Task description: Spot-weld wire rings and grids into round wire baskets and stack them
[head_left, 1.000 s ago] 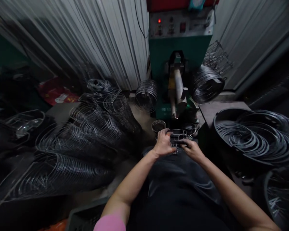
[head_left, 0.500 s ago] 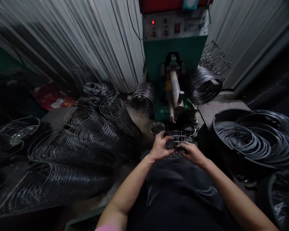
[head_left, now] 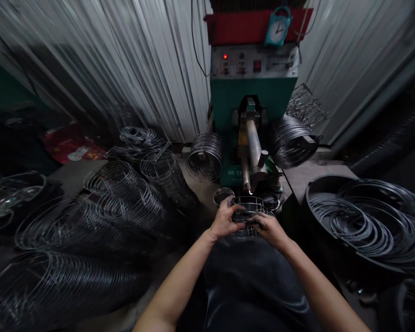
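A round basket-like frame of thin wire (head_left: pixel 251 201) is in front of me, just below the welding tip of a green machine (head_left: pixel 224 99). My left hand (head_left: pixel 224 220) grips its left side, thumb and fingers curved round the wires. On the near right side, my right hand (head_left: pixel 267 227) is closed, its darkened fingertips pressed on the wires. Whether those fingertips also pinch a loose piece of wire is too dark to tell. A bright spot glows at the tip of the machine's lower electrode (head_left: pixel 246 177), under a thick metal arm (head_left: pixel 253 138).
Tall stacks of wire rings (head_left: pixel 124 203) fill the left side. To the right, a black tub (head_left: pixel 309 184) holds many loose wire rings. Ring bundles (head_left: pixel 204 157) hang on both sides of the machine. A blue clock (head_left: pixel 278 28) hangs above its control panel (head_left: pixel 276 64).
My view has tilted up, so the machine sits lower and its clock shows fully. Both hands still hold the wire frame. A bright spot now shows more clearly at the electrode tip.
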The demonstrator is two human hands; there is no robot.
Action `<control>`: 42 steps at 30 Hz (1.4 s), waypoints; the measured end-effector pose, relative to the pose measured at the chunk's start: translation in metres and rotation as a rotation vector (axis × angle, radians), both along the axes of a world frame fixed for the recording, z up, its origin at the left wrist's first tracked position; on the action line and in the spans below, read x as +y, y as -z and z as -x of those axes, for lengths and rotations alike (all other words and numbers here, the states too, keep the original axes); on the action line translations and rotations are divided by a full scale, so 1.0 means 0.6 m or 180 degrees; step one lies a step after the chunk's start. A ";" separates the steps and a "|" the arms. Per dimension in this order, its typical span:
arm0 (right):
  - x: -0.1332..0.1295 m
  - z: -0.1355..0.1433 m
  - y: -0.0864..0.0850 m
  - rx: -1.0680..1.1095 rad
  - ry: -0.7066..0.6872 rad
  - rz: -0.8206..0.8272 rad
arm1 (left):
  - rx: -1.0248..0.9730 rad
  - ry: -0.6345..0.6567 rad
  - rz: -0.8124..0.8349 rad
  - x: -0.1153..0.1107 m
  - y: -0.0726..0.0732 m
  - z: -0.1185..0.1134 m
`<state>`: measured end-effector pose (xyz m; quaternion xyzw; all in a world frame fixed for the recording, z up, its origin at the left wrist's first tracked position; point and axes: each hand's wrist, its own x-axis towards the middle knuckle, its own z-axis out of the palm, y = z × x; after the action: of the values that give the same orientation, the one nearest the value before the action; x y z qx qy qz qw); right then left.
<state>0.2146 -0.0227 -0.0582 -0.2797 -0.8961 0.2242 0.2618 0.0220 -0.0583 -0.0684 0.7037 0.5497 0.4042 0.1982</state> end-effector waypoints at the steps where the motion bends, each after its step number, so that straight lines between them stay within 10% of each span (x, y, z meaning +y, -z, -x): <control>1: 0.002 0.002 -0.001 -0.0003 -0.0003 0.0006 | -0.0014 -0.0014 -0.0001 0.004 -0.001 0.002; 42: 0.066 -0.001 -0.011 0.0549 0.0736 -0.0130 | -0.0139 -0.0184 0.0113 0.099 -0.036 0.000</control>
<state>0.2151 0.0167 -0.0516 -0.3554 -0.8364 0.1974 0.3677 0.0218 0.0011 -0.0465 0.6749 0.5725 0.4151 0.2108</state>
